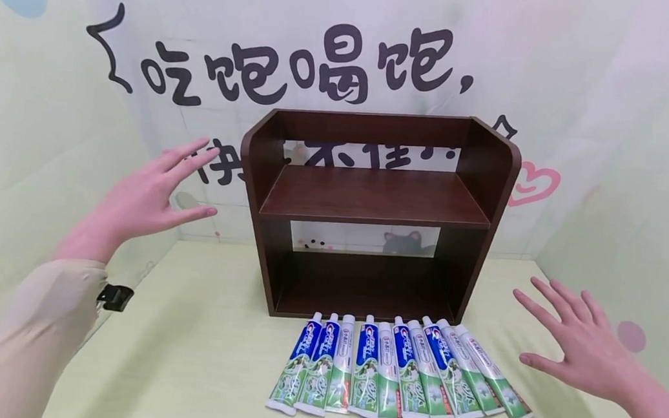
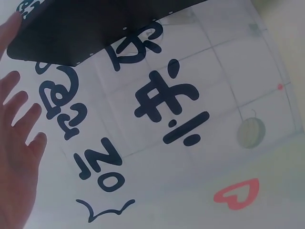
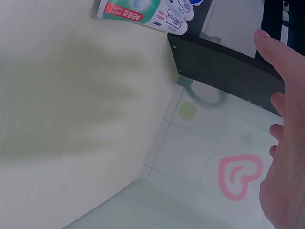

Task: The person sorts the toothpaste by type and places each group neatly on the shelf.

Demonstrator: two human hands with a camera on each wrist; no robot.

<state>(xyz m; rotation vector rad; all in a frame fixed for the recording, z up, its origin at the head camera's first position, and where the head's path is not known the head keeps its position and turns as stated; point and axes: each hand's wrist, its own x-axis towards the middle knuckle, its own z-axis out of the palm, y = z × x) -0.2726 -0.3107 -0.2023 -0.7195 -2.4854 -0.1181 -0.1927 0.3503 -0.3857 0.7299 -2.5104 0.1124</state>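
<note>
My left hand (image 1: 146, 192) hovers in the air left of a dark brown two-tier shelf (image 1: 376, 202), fingers stretched out and holding nothing. On the other side, my right hand (image 1: 587, 343) is spread above the table, to the right of a row of toothpaste tubes (image 1: 366, 370). Several tubes lie side by side before the shelf, caps towards it; some are blue and green, others white and green. Both tiers of the shelf hold nothing. In the right wrist view, the end of a white-green tube (image 3: 133, 9) lies near the shelf's side panel (image 3: 219, 71).
A pale yellow-green table (image 1: 186, 328) carries the shelf and tubes. Behind stands a white wall (image 1: 209, 6) with large black lettering and a pink heart (image 1: 537, 184). Side walls close in at left and right. A black clip (image 1: 115, 297) sits at the left sleeve.
</note>
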